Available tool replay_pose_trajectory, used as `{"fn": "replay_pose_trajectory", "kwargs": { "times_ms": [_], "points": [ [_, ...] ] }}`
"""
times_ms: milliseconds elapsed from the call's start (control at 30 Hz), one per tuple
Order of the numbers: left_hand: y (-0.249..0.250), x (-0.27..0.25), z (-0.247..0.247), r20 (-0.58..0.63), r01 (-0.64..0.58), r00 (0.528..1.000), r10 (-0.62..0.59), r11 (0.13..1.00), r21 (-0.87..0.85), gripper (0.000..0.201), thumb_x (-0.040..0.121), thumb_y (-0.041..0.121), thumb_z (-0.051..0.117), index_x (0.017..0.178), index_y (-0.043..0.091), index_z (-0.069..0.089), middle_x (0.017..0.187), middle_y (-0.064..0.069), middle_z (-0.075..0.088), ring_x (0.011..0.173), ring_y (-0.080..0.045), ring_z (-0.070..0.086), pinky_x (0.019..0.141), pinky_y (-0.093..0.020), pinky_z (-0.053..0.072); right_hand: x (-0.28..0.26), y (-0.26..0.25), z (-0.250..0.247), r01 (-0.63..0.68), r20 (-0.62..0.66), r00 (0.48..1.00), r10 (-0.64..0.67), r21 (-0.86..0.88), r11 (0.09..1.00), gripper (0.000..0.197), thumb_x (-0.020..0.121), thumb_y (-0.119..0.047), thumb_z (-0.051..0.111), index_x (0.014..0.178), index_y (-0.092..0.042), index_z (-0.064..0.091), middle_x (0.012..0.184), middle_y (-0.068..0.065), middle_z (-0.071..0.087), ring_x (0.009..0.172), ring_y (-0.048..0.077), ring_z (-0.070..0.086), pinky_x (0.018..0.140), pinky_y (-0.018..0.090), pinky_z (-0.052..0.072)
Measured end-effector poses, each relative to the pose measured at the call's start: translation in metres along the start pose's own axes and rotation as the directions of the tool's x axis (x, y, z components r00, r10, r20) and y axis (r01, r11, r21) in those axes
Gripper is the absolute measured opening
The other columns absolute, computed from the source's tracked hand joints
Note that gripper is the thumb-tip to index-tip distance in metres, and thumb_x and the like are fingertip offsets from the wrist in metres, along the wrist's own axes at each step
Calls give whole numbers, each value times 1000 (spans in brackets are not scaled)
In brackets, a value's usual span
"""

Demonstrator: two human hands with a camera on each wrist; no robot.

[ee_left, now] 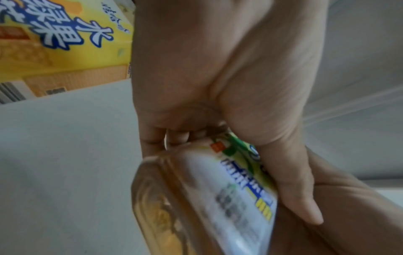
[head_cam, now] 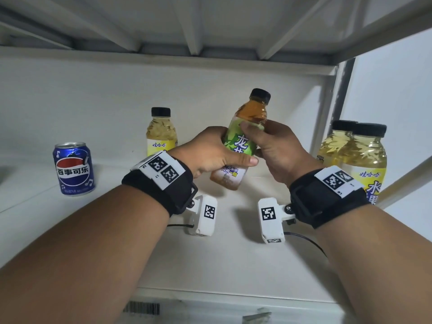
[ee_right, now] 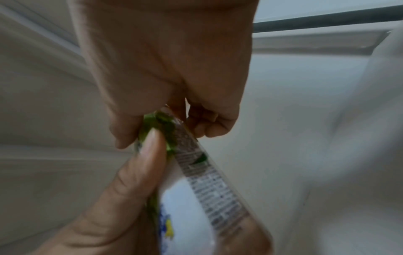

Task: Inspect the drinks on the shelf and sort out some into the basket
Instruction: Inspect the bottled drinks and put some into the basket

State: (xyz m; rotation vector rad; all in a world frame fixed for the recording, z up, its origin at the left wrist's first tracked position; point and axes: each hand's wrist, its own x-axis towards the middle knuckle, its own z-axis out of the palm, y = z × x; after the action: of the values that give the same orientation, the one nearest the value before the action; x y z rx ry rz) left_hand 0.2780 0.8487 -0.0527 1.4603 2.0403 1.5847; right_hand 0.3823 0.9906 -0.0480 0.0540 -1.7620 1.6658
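A tea bottle (head_cam: 243, 141) with amber liquid, a green label and a black cap is held tilted above the white shelf (head_cam: 131, 220), cap leaning right. My left hand (head_cam: 217, 155) grips its lower body, thumb across the label. My right hand (head_cam: 268, 146) grips the upper label from the right, thumb near the shoulder. In the left wrist view the tea bottle (ee_left: 209, 198) lies under my left hand (ee_left: 218, 107), its base toward the camera. In the right wrist view my right hand (ee_right: 165, 82) pinches the bottle's label (ee_right: 200, 176). No basket is in view.
A blue Pepsi can (head_cam: 74, 169) stands at the left of the shelf. A yellow-labelled bottle (head_cam: 161, 132) stands behind my left hand, and two larger ones (head_cam: 360, 155) crowd the right edge beside the shelf post (head_cam: 327, 108). The upper shelf's underside (head_cam: 210, 24) hangs close overhead.
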Motion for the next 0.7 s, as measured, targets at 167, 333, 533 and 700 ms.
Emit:
{"fn": "replay_pose_trajectory", "kwargs": {
  "times_ms": [167, 333, 533, 700],
  "points": [
    [-2, -1, -5, 29, 49, 998, -47, 997, -67, 36, 87, 16, 90, 116, 3, 75, 110, -15, 82, 105, -31, 80, 100, -49, 63, 1, 0, -4, 71, -3, 997, -71, -69, 995, 39, 84, -18, 78, 117, 1, 72, 110, 19, 78, 101, 36, 76, 91, 47, 61],
    [-7, -1, -8, 25, 118, 993, -117, 992, -46, 40, 84, 6, 90, 120, -1, 74, 111, -17, 82, 106, -33, 80, 102, -53, 62, 0, 3, -4, 87, 19, 996, -85, -229, 970, 32, 86, -7, 81, 116, -2, 71, 110, 15, 78, 102, 31, 75, 92, 43, 60],
    [-17, 1, -21, -10, 172, 985, -172, 985, -8, 35, 80, 1, 92, 111, 3, 78, 106, -13, 83, 103, -30, 81, 100, -54, 63, 6, -1, 11, 99, 54, 995, -85, -387, 917, 32, 84, -15, 86, 112, -4, 74, 106, 11, 79, 101, 29, 75, 93, 45, 61],
    [-28, 3, -26, 45, 264, 962, -268, 961, 86, 33, 85, 9, 91, 115, 6, 76, 111, -12, 83, 109, -30, 79, 104, -54, 61, 8, 10, 15, 33, 56, 998, -9, -445, 895, 34, 86, -16, 86, 112, 1, 72, 110, 19, 77, 108, 40, 71, 99, 56, 56]
  ]
}}
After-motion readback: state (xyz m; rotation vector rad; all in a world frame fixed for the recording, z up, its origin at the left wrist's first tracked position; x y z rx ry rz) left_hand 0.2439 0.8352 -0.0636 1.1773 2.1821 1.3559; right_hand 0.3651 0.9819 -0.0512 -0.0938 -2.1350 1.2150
